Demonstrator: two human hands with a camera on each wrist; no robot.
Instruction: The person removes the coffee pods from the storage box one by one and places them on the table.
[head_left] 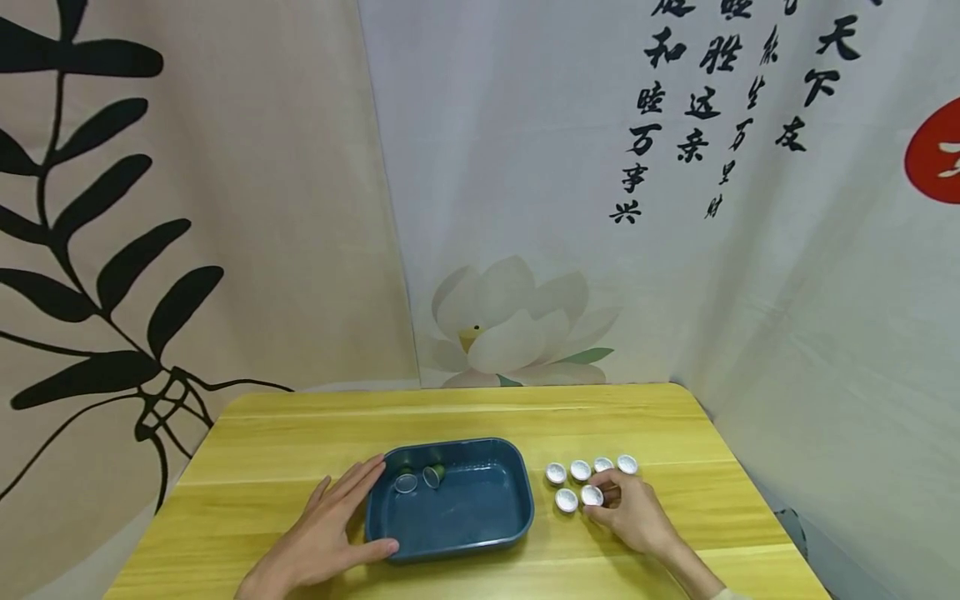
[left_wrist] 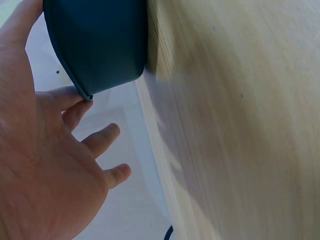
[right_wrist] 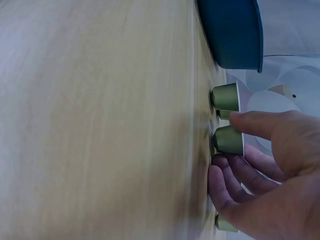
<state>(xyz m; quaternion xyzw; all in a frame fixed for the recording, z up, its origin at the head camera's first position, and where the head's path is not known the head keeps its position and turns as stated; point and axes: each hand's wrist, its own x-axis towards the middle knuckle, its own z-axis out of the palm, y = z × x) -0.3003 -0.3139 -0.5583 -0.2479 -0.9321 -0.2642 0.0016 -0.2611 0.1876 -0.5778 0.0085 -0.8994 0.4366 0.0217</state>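
My left hand (head_left: 322, 529) rests against the left side of a dark blue rectangular dish (head_left: 457, 517), fingers spread, with thumb and fingertips at its rim. The left wrist view shows those fingers touching the dish's rim (left_wrist: 65, 65). Two coffee capsules (head_left: 432, 476) lie tipped inside, toward the back left. To the right of the dish, my right hand (head_left: 633, 512) pinches a green coffee capsule (right_wrist: 229, 140) between thumb and fingers, its silver lid up. Beside it stands another capsule (head_left: 566, 501), and a row of several capsules (head_left: 580, 471) is just behind.
All of this is on a yellow wood-grain table (head_left: 300, 425) with rounded back corners. Behind the table hangs a pale cloth (head_left: 525, 208) with a printed lotus and black characters. A leaf-patterned curtain (head_left: 285, 208) covers the left.
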